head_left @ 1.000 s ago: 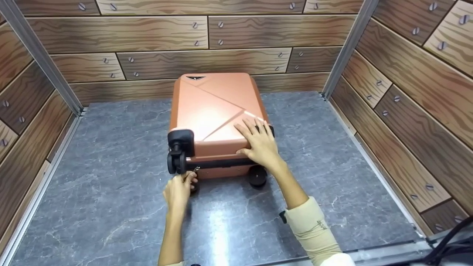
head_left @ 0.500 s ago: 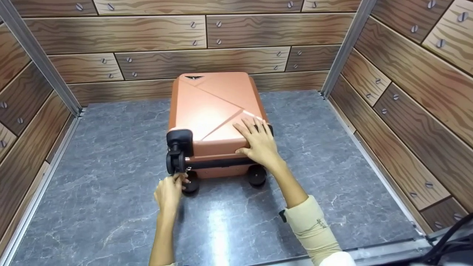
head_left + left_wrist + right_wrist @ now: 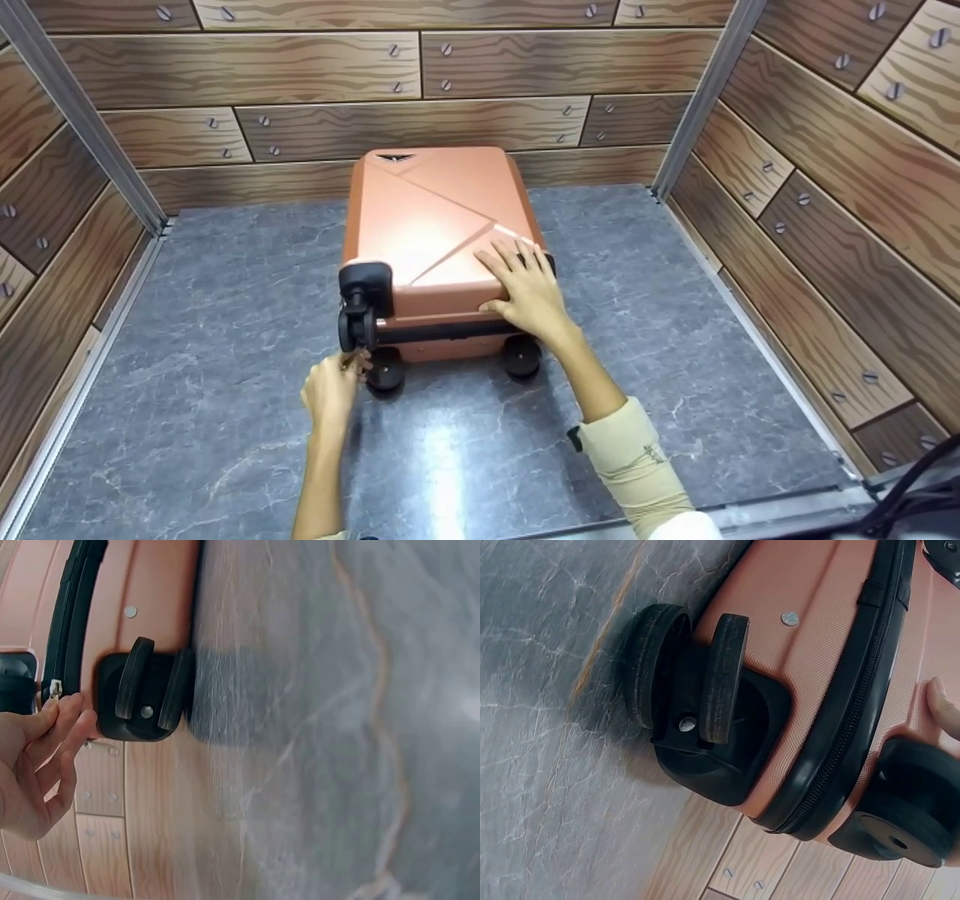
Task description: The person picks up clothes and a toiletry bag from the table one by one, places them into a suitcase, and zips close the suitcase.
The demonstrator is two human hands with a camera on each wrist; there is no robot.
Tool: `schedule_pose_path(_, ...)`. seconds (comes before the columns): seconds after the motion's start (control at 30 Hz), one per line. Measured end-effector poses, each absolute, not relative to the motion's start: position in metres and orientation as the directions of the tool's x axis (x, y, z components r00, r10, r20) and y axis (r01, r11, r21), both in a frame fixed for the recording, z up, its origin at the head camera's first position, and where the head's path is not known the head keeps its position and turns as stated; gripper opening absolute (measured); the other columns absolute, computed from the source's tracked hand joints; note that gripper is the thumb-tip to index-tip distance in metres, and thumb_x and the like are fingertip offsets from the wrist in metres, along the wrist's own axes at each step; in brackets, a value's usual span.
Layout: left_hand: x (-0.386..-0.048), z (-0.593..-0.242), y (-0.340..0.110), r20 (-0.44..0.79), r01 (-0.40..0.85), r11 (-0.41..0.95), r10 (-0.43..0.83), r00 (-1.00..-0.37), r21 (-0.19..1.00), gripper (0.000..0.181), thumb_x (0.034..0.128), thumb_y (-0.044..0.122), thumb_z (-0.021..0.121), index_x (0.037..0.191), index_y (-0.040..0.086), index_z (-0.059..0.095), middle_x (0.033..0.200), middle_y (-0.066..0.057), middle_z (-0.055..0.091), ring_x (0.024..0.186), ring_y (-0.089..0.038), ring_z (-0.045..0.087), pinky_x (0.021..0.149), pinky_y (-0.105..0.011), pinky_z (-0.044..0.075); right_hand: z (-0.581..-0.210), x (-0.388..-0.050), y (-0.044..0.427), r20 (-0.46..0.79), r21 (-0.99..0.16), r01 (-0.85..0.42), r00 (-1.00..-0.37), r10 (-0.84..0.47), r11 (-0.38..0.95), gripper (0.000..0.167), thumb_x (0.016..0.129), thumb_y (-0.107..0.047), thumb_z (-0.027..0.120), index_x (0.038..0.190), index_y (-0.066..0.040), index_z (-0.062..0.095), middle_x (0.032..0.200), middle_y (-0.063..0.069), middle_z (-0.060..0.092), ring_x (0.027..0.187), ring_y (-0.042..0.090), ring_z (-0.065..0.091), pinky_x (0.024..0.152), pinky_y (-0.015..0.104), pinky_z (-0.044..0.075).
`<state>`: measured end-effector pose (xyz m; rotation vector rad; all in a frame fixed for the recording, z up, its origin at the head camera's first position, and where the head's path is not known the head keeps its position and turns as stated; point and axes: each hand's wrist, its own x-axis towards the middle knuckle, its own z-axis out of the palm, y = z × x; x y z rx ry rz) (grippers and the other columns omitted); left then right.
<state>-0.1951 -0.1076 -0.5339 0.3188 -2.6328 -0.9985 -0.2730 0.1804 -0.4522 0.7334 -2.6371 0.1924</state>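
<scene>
A rose-gold hard-shell suitcase (image 3: 442,217) lies flat on the floor, its wheeled end facing me. Between its two halves runs a black zipper (image 3: 847,727). My left hand (image 3: 330,390) is at the near left corner, beside the black wheels (image 3: 358,326). In the left wrist view its thumb and fingers pinch a small metal zipper pull (image 3: 55,688). With fingers spread, my right hand (image 3: 529,296) rests on the suitcase's top near the right front corner. Only a fingertip (image 3: 941,706) of that hand shows in the right wrist view.
Wood-plank-patterned walls (image 3: 270,67) with metal corner posts (image 3: 709,97) enclose the grey marbled floor (image 3: 225,337) on three sides. A metal rail (image 3: 787,510) runs along the near edge, with black cables (image 3: 911,499) at the lower right.
My left hand has moved left along the suitcase's near end with the zipper pull, past the lower left wheel, which shows fully now. The right hand stays in place.
</scene>
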Motion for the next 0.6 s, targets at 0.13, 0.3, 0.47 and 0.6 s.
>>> schedule_pose_path(0.13, -0.196, -0.534, -0.111, 0.193, -0.114, 0.725, -0.327, -0.925, 0.679, 0.014, 0.0860, 0.023, 0.063, 0.085, 0.013, 0.073, 0.073, -0.005, 0.069, 0.076, -0.036, 0.063, 0.061, -0.051, 0.045, -0.452, -0.273, 0.180, 0.417, -0.033, -0.522, -0.782, -0.463, 0.853, 0.079, 0.072, -0.047, 0.071, 0.140, -0.022, 0.040, 0.145, 0.006, 0.032, 0.132, 0.034, 0.022, 0.107, 0.048, 0.009)
schedule_pose_path(0.3, -0.196, -0.534, -0.115, 0.170, -0.117, 0.710, -0.319, -0.932, 0.694, 0.016, 0.0879, 0.024, 0.061, 0.084, 0.015, 0.073, 0.072, -0.002, 0.069, 0.080, -0.034, 0.064, 0.063, -0.050, 0.045, -0.452, -0.273, 0.179, 0.428, -0.038, -0.522, -0.779, -0.458, 0.852, 0.078, 0.071, -0.046, 0.072, 0.139, -0.023, 0.041, 0.144, 0.005, 0.033, 0.131, 0.034, 0.023, 0.107, 0.048, 0.010)
schedule_pose_path(0.47, -0.198, -0.535, -0.121, 0.160, -0.152, 0.697, -0.362, -0.918, 0.701, 0.015, 0.0886, 0.019, 0.059, 0.090, 0.016, 0.073, 0.074, -0.004, 0.069, 0.082, -0.037, 0.063, 0.063, -0.052, 0.044, -0.453, -0.273, 0.180, 0.422, -0.036, -0.523, -0.780, -0.462, 0.851, 0.077, 0.072, -0.046, 0.072, 0.139, -0.022, 0.041, 0.144, 0.006, 0.033, 0.132, 0.034, 0.022, 0.107, 0.048, 0.011)
schedule_pose_path(0.6, -0.202, -0.536, -0.124, 0.166, -0.147, 0.690, -0.365, -0.916, 0.709, 0.017, 0.0900, 0.019, 0.058, 0.095, 0.015, 0.073, 0.070, -0.002, 0.068, 0.074, -0.031, 0.064, 0.059, -0.047, 0.044, -0.452, -0.272, 0.182, 0.419, -0.040, -0.522, -0.783, -0.460, 0.852, 0.078, 0.072, -0.045, 0.072, 0.139, -0.022, 0.041, 0.144, 0.006, 0.033, 0.131, 0.035, 0.022, 0.107, 0.048, 0.010)
